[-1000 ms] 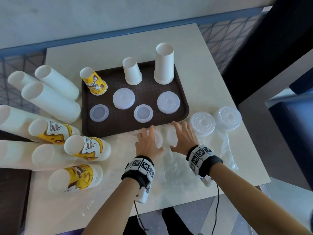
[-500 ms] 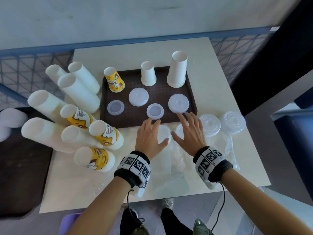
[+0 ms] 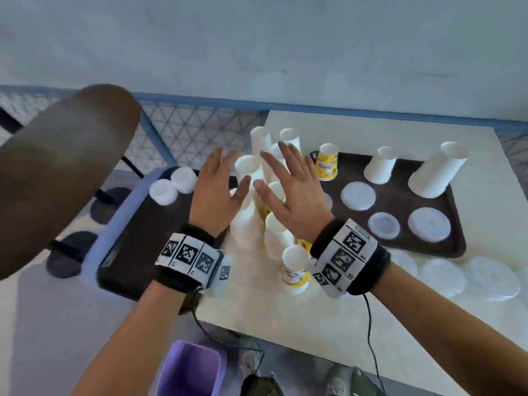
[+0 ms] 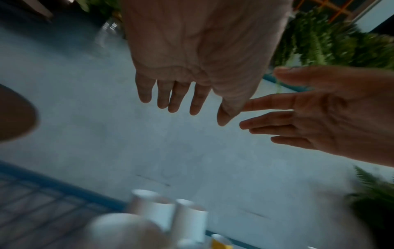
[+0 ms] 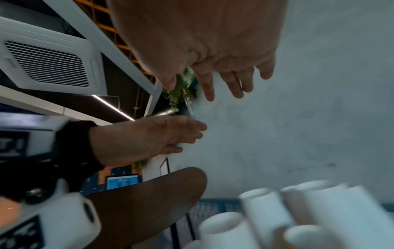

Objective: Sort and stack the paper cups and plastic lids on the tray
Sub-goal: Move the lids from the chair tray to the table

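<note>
A brown tray (image 3: 397, 195) on the white table carries a yellow printed cup (image 3: 327, 162), a white cup (image 3: 381, 165), a tall stack of white cups (image 3: 437, 172) and several clear lids (image 3: 357, 195). Left of the tray lies a pile of cup stacks (image 3: 248, 224), white and yellow, on their sides. My left hand (image 3: 217, 192) and right hand (image 3: 288, 192) hover side by side above that pile, fingers spread, holding nothing. The wrist views show the left hand (image 4: 192, 67) and the right hand (image 5: 202, 50) empty, with blurred cups (image 5: 262, 207) below.
More clear lids (image 3: 483, 277) lie on the table in front of the tray. A dark seat (image 3: 134, 238) with two white round ends (image 3: 171, 185) on it stands left of the table. A brown chair back (image 3: 57, 172) rises at far left, a purple bin (image 3: 188, 370) below.
Both hands left the lids at the table's front edge and rose leftward over the lying cup stacks. The head view swung left, so the tray sits at the right.
</note>
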Demonstrator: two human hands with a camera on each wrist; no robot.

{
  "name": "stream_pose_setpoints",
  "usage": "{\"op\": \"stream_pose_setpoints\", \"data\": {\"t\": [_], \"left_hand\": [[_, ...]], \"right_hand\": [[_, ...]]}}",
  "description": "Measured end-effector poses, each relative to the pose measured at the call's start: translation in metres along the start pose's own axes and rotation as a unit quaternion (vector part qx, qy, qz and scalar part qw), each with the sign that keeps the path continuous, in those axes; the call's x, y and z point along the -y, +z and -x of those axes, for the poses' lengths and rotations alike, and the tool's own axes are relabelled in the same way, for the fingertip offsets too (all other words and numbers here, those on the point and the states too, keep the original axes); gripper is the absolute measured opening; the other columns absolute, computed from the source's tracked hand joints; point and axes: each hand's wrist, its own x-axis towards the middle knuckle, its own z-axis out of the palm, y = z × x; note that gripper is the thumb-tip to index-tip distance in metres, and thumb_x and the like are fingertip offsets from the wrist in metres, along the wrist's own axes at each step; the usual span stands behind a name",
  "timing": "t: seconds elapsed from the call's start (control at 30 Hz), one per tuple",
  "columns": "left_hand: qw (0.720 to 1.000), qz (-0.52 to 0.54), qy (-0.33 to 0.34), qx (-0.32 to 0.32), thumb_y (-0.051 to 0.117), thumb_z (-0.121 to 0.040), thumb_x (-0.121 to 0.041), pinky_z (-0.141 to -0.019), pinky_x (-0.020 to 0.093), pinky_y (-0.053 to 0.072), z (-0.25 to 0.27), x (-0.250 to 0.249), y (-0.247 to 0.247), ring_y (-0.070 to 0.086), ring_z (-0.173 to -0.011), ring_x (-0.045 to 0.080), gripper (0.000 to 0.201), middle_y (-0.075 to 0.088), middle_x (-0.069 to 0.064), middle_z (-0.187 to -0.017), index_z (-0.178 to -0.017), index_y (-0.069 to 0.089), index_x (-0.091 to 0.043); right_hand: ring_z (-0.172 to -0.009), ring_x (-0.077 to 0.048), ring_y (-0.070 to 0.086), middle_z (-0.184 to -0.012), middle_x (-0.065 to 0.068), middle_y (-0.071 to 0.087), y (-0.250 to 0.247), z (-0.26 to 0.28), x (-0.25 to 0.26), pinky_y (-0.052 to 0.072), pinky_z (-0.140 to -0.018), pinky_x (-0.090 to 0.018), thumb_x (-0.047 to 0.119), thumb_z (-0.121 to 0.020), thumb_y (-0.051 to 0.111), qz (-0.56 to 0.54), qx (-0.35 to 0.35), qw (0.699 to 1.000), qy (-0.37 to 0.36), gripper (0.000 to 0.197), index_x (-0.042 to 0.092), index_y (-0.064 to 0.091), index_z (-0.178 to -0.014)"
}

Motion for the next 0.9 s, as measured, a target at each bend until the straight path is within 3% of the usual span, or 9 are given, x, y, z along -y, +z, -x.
{"op": "stream_pose_setpoints", "data": {"t": [0.1, 0.23, 0.3, 0.4, 0.53, 0.7, 0.9], "left_hand": [[0.997, -0.023, -0.075, 0.005, 0.056, -0.091, -0.027, -0.109, 0.043, 0.029, -0.001, 0.076, -0.032, 0.024, -0.140, 0.031, 0.058, 0.026, 0.019, -0.151, -0.141, 0.034, -0.006], [0.991, -0.051, -0.119, 0.046, 0.058, -0.089, -0.021, -0.099, 0.047, 0.042, 0.003, 0.176, -0.046, 0.039, -0.130, 0.038, 0.054, 0.036, 0.021, -0.144, -0.136, 0.039, -0.003], [0.985, -0.056, -0.141, 0.081, 0.056, -0.089, -0.020, -0.100, 0.046, 0.039, 0.002, 0.215, -0.045, 0.039, -0.129, 0.038, 0.056, 0.033, 0.020, -0.145, -0.139, 0.036, -0.005], [0.970, -0.082, -0.183, 0.136, 0.050, -0.093, -0.028, -0.111, 0.044, 0.025, -0.002, 0.259, -0.039, 0.021, -0.140, 0.034, 0.062, 0.020, 0.021, -0.152, -0.145, 0.024, -0.008], [0.952, -0.102, -0.214, 0.196, 0.046, -0.095, -0.035, -0.114, 0.047, 0.023, -0.015, 0.303, -0.024, 0.013, -0.143, 0.033, 0.066, 0.009, 0.019, -0.155, -0.148, 0.012, -0.014], [0.944, -0.125, -0.210, 0.221, 0.043, -0.096, -0.035, -0.112, 0.045, 0.021, -0.043, 0.334, -0.006, 0.014, -0.143, 0.033, 0.065, 0.008, 0.017, -0.156, -0.148, 0.010, -0.016], [0.944, -0.121, -0.199, 0.234, 0.041, -0.096, -0.037, -0.114, 0.043, 0.018, -0.069, 0.361, 0.023, 0.013, -0.143, 0.031, 0.067, 0.007, 0.016, -0.156, -0.149, 0.006, -0.017]], "right_hand": [[-0.139, -0.034, 0.028, -0.146, -0.021, 0.035, 0.060, -0.028, 0.048, 0.015, -0.114, -0.043, 0.054, -0.087, 0.026, -0.019, 0.040, 0.999, -0.026, 0.066, 0.013, 0.045, -0.136], [-0.140, -0.029, 0.025, -0.151, -0.017, 0.026, 0.141, -0.064, 0.095, 0.015, -0.116, -0.039, 0.046, -0.095, 0.035, -0.069, 0.116, 0.991, 0.000, 0.056, 0.015, 0.035, -0.141], [-0.142, -0.026, 0.020, -0.154, -0.013, 0.018, 0.179, -0.080, 0.106, 0.012, -0.117, -0.038, 0.042, -0.097, 0.036, -0.085, 0.173, 0.980, 0.050, 0.054, 0.018, 0.028, -0.144], [-0.142, -0.027, 0.020, -0.156, -0.013, 0.014, 0.228, -0.104, 0.107, 0.013, -0.116, -0.039, 0.041, -0.097, 0.034, -0.069, 0.222, 0.968, 0.096, 0.055, 0.018, 0.023, -0.146], [-0.142, -0.028, 0.020, -0.156, -0.014, 0.012, 0.275, -0.133, 0.088, 0.015, -0.116, -0.042, 0.040, -0.098, 0.032, -0.029, 0.248, 0.958, 0.142, 0.055, 0.017, 0.019, -0.147], [-0.143, -0.028, 0.015, -0.156, -0.015, 0.011, 0.318, -0.168, 0.060, 0.017, -0.116, -0.043, 0.031, -0.099, 0.032, 0.030, 0.244, 0.960, 0.136, 0.054, 0.015, 0.016, -0.147], [-0.146, -0.026, 0.002, -0.158, -0.012, 0.002, 0.357, -0.206, 0.037, 0.008, -0.117, -0.044, 0.028, -0.100, 0.027, 0.096, 0.255, 0.954, 0.129, 0.053, 0.017, 0.009, -0.148]]}}
